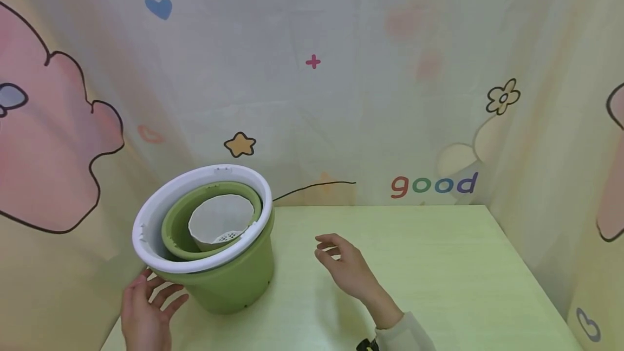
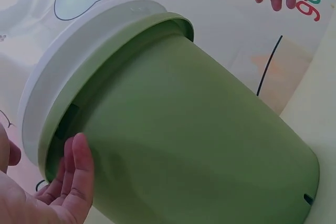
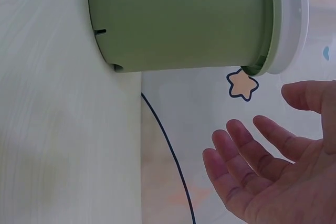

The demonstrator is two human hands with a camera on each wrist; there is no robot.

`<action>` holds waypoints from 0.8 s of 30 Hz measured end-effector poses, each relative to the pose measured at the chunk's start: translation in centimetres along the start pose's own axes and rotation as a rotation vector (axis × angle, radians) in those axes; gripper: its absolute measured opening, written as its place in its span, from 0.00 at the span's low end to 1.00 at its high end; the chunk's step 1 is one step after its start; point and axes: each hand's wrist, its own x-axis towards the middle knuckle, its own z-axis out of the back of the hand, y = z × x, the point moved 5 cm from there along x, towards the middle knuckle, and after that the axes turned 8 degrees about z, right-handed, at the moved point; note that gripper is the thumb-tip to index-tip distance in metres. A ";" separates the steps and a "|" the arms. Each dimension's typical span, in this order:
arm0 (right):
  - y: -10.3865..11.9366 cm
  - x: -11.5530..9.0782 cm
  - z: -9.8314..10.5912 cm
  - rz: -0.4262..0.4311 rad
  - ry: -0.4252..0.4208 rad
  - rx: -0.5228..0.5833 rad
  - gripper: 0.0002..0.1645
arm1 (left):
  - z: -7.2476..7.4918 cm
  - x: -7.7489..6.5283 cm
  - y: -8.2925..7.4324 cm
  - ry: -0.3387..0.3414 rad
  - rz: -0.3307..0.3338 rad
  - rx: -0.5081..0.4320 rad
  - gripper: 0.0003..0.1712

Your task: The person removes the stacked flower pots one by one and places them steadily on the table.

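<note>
A stack of nested flowerpots stands at the left of the table. The outermost is a large green flowerpot (image 1: 234,286), with a white flowerpot (image 1: 141,232) set in it. Inside that sit a smaller green flowerpot (image 1: 174,229) and a small white pot (image 1: 214,215) with holes in its bottom. Beneath the rim on the near left side is my left hand (image 1: 146,310), its fingers loosely bent by the green wall; whether they touch it I cannot tell. Apart from the stack, to its right, my right hand (image 3: 268,171) hovers over the table with relaxed fingers, holding nothing.
The pale table (image 1: 439,270) extends to the right of the stack. A curtain (image 1: 312,112) printed with cartoon shapes and the word "good" hangs behind the table and along both sides, close to the stack's left.
</note>
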 end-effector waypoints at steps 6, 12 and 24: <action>-0.1 0.2 -0.3 0.012 0.013 -0.002 0.19 | -1.0 0.1 -0.6 -0.070 -0.058 0.062 0.12; 0.0 0.2 -0.3 0.015 0.017 -0.009 0.20 | -1.8 0.9 -1.2 -0.141 -0.113 0.144 0.15; 0.4 0.3 -0.3 0.028 0.033 -0.004 0.20 | -2.7 2.3 -1.5 -0.202 -0.162 0.167 0.24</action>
